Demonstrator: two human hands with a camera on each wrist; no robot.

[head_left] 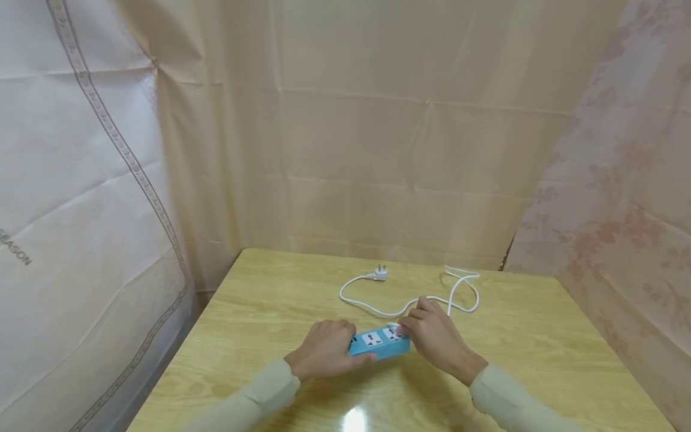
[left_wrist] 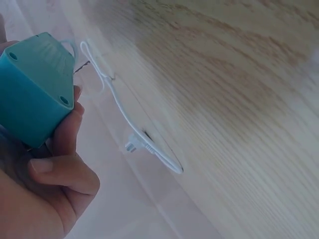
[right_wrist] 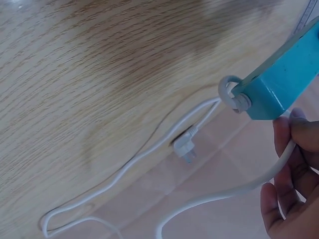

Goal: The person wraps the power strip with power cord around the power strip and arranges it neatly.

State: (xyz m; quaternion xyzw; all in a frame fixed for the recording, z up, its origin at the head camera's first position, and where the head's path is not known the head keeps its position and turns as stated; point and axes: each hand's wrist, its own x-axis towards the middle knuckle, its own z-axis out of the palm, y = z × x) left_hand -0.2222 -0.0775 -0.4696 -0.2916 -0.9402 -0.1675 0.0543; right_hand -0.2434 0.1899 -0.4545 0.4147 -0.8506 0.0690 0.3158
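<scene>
A blue power strip with white sockets is held tilted above the table. My left hand grips its left end, thumb along the near side; in the left wrist view that hand is curled round the blue body. At the right end, my right hand pinches the white cable. The right wrist view shows the fingers of that hand round the cable, close to the strip's corner, where the cable loops out of the end.
On the wooden table, the white cable lies in loose curves beyond the hands, and its plug rests near the back edge with prongs pointing away. Beige cloth hangs behind the table, with patterned sheets at left and right.
</scene>
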